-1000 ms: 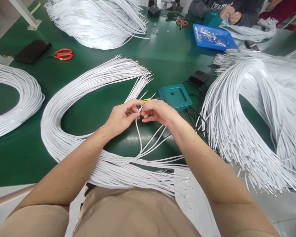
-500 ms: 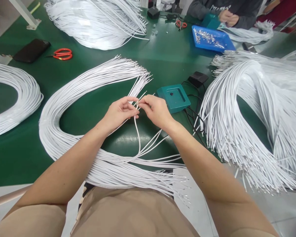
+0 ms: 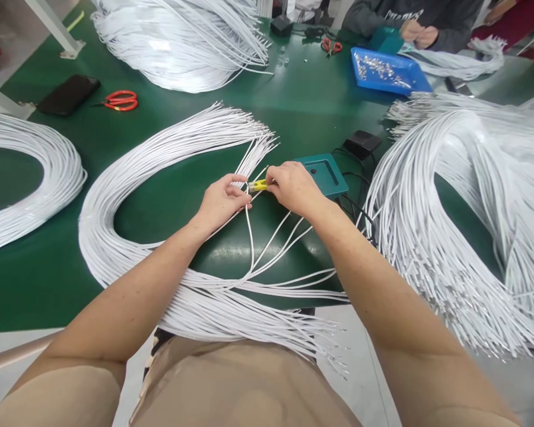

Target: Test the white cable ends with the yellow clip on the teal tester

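Observation:
My left hand pinches a white cable near its end, thumb and fingers closed on it. From that grip the cable hangs down and curves into the lower bundle. Between the fingers of my right hand is a small yellow tool with a metal tip; its exact kind is unclear. The tip meets the cable end at my left fingertips, where details are too small to make out. Around both hands curves a large bundle of white cables, with metal-tipped ends lying behind the hands and near my lap.
A teal tray-like block and a black box with cords stand right of my hands. Red-handled scissors and a black phone-like object lie left. More cable coils flank me. A blue tray of small parts sits near a co-worker's hands.
The yellow tool now shows in my right hand, which has shifted slightly right, away from my left fingertips. My left hand keeps its pinch on the cable. The view has shifted slightly.

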Demonstrator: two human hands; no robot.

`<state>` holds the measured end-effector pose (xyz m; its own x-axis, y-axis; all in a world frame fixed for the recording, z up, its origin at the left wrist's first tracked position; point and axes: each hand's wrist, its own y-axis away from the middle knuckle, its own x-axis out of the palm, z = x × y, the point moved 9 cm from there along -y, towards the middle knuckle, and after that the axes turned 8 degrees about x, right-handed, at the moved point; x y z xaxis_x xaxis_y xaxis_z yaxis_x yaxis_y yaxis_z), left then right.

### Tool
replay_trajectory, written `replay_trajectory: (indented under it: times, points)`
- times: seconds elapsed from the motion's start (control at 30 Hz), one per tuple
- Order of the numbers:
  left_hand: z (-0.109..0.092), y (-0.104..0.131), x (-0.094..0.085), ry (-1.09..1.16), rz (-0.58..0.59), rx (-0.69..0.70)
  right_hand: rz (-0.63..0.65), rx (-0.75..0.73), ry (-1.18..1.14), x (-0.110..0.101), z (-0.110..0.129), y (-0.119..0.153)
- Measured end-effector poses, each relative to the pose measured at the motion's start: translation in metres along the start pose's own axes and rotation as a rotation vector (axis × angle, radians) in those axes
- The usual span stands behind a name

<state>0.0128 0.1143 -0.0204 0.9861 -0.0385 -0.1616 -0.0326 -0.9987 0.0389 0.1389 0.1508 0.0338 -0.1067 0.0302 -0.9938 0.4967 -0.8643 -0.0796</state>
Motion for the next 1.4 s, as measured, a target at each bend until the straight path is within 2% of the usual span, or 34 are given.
replay_trajectory:
  times: [0.23,0.43,0.57,0.63,0.7,0.8,0.93,1.03,1.13,1.23,1.33,1.4]
  points:
    - [0.003,-0.002,-0.002,-0.039,-0.039,0.002,-0.031,-0.011,-0.025,0.002,-0.003,-0.002]
    - [0.009,-0.006,-0.002,-0.161,-0.083,0.035,-0.049,0.011,-0.018,0.002,-0.003,-0.003]
    - [0.006,-0.004,0.0,-0.187,-0.083,0.061,-0.034,0.005,-0.025,0.001,-0.001,-0.001]
    - [0.006,-0.004,0.001,-0.175,-0.068,0.054,-0.067,0.005,-0.031,-0.005,-0.003,0.003]
    - [0.006,-0.005,0.001,-0.172,-0.053,0.049,-0.165,0.069,-0.004,-0.013,-0.014,0.009]
    - [0.009,-0.006,-0.001,-0.171,-0.036,0.045,-0.3,0.252,0.074,-0.019,-0.037,0.019]
    - [0.009,-0.003,-0.004,-0.128,-0.033,0.023,-0.269,0.331,0.062,-0.007,-0.049,0.02]
    - [0.004,0.003,-0.008,-0.107,-0.048,0.005,-0.209,0.342,-0.078,-0.009,-0.053,0.017]
    - [-0.002,0.009,-0.014,-0.082,-0.074,0.017,-0.173,0.306,-0.349,-0.028,-0.056,0.027]
    - [-0.006,0.014,-0.012,0.003,-0.049,0.047,-0.165,0.368,-0.597,-0.046,-0.071,0.056]
    - [-0.011,0.02,-0.009,0.086,-0.031,0.076,-0.174,0.464,-0.821,-0.048,-0.088,0.094]
    - [-0.016,0.024,-0.005,0.105,-0.013,0.09,-0.246,0.509,-0.959,-0.045,-0.101,0.118]
